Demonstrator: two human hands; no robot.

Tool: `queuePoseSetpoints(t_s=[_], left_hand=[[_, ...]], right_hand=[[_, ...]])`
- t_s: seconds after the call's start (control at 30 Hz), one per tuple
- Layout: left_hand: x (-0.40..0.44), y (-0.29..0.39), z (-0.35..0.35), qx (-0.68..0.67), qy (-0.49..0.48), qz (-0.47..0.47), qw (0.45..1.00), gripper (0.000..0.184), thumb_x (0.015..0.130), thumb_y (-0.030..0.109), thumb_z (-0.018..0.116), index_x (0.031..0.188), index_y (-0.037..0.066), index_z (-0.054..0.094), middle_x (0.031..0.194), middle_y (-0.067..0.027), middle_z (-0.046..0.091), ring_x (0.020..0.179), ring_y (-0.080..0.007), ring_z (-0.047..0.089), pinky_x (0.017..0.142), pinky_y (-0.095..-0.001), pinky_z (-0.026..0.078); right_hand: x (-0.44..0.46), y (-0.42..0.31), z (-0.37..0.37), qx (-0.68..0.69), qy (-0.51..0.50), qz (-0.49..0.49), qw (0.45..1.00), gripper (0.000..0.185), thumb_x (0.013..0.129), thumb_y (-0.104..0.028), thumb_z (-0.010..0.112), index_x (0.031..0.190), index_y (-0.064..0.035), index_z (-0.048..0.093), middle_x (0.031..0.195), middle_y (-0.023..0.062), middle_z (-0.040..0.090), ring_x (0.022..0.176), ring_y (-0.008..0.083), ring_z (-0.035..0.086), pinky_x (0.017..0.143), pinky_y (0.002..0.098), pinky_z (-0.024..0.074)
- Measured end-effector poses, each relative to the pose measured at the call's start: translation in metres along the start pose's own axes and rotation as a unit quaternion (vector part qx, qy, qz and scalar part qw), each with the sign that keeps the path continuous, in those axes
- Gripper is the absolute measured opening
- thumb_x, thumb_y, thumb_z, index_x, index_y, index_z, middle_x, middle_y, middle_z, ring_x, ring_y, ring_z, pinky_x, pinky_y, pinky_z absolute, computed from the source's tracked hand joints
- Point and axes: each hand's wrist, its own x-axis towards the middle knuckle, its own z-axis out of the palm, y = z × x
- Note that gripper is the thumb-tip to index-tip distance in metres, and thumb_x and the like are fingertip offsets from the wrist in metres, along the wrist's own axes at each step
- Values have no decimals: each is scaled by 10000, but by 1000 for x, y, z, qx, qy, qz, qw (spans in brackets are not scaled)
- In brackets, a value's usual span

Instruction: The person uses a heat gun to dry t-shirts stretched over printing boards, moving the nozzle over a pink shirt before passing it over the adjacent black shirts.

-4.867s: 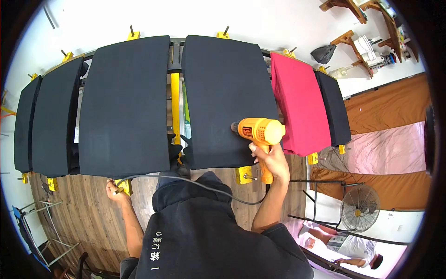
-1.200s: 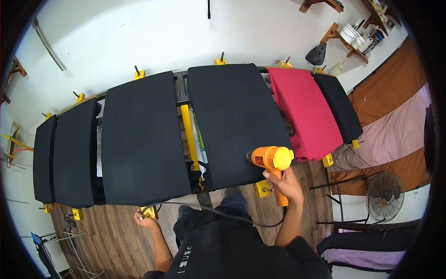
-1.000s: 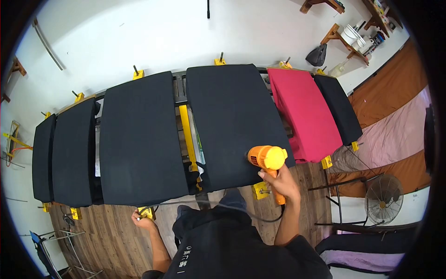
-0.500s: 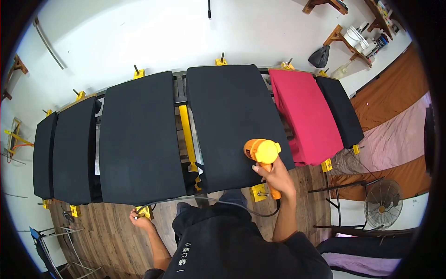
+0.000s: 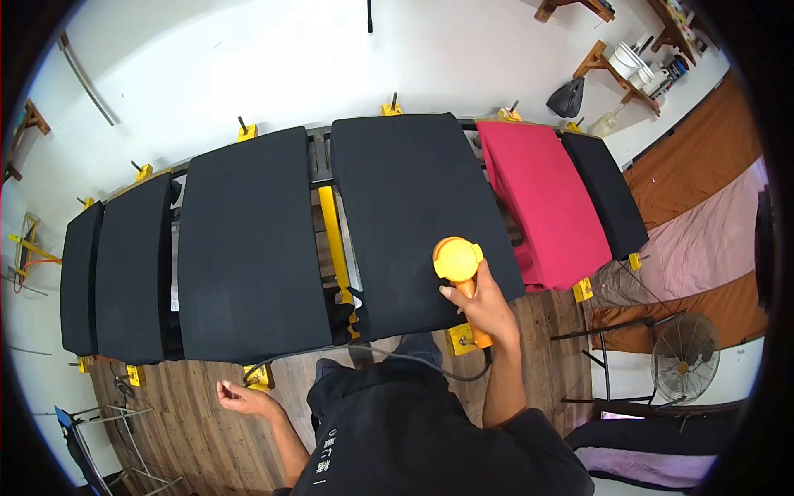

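My right hand [image 5: 486,312] is closed round the orange handle of a yellow and orange heat gun [image 5: 458,259]. Its head is over the front part of a black fabric-covered board [image 5: 405,190]. A dark cord [image 5: 413,362] hangs from the handle and curves left in front of my body to a yellow clamp block [image 5: 260,378]. My left hand [image 5: 246,400] is just below that block, near the cord's end, fingers loosely bent and partly apart. I see nothing held in it.
More black boards [image 5: 252,248] stand to the left in a curved row; a red cloth-covered board [image 5: 546,202] and another black one [image 5: 604,194] are at right. A yellow bar [image 5: 333,244] shows between two boards. A fan [image 5: 685,357] stands at lower right.
The heat gun has shifted slightly left and up, its head turning to show more of the yellow back. My left hand has moved a little down and left, away from the clamp block.
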Motion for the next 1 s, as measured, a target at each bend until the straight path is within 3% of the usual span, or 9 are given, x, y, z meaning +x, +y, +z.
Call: queuePoseSetpoints(t_s=[0.13,0.23,0.3,0.37,0.53,0.63,0.77,0.87,1.0], left_hand=[[-30,99,-12,-93,-227,32,969,238,1032,178,572,1174,-5,624,1096,-100,625,1001,-216,604,920,-339,480],[-69,160,-11,-137,-564,49,813,228,999,128,606,1198,18,621,1090,-96,623,994,-185,605,911,-347,495],[-110,179,1,-251,-728,-88,632,389,996,160,634,1349,34,528,1202,-114,629,1089,-200,611,977,-354,485],[-155,195,13,-312,-787,-111,520,513,999,168,639,1444,38,419,1287,-122,604,1140,-207,596,1019,-363,466],[-192,259,32,-350,-743,-455,344,574,1002,381,602,1438,55,421,1339,-112,554,1256,-214,550,1080,-381,420],[-184,276,32,-351,-771,-413,334,520,1004,417,583,1363,53,487,1279,-93,575,1227,-189,560,1068,-365,422],[-178,255,47,-295,-753,-348,475,360,1010,344,637,1213,51,588,1046,-24,647,863,-112,641,773,-277,536],[-142,266,42,-213,-770,-276,535,292,992,312,673,1090,38,648,893,-8,661,657,-46,580,539,-205,459],[-99,249,49,-97,-710,51,696,284,899,151,720,1082,-48,632,880,-129,715,800,-197,696,734,-338,539]], right_hand=[[0,7,-4,82,-35,36,995,642,905,-175,742,1402,25,389,1077,124,627,867,176,652,629,291,566],[0,9,-2,55,-21,17,998,613,905,-172,744,1385,12,409,1062,105,622,857,164,647,623,283,565],[-2,8,-1,89,-39,13,995,580,915,-182,740,1360,11,421,1038,103,623,852,166,646,621,288,566],[-2,9,2,117,-47,19,992,578,922,-192,736,1362,9,418,1034,100,622,855,162,644,614,287,564],[-23,27,16,20,-32,-72,997,808,965,-227,636,1569,21,160,1350,258,523,1270,402,532,1080,467,398],[-40,13,15,-45,-79,-63,994,784,1000,-244,522,1596,27,90,1421,293,433,1317,420,400,1162,482,253],[-48,8,11,-114,-156,-171,966,699,998,-198,500,1561,83,195,1522,267,368,1408,401,319,1183,455,245],[-64,-17,-14,-102,-124,-185,969,632,971,-133,582,1517,69,334,1525,252,408,1432,392,353,1173,455,301],[-88,-8,-55,-48,-140,-96,984,553,964,-147,631,1447,51,448,1354,234,593,1266,380,564,1070,442,433]])
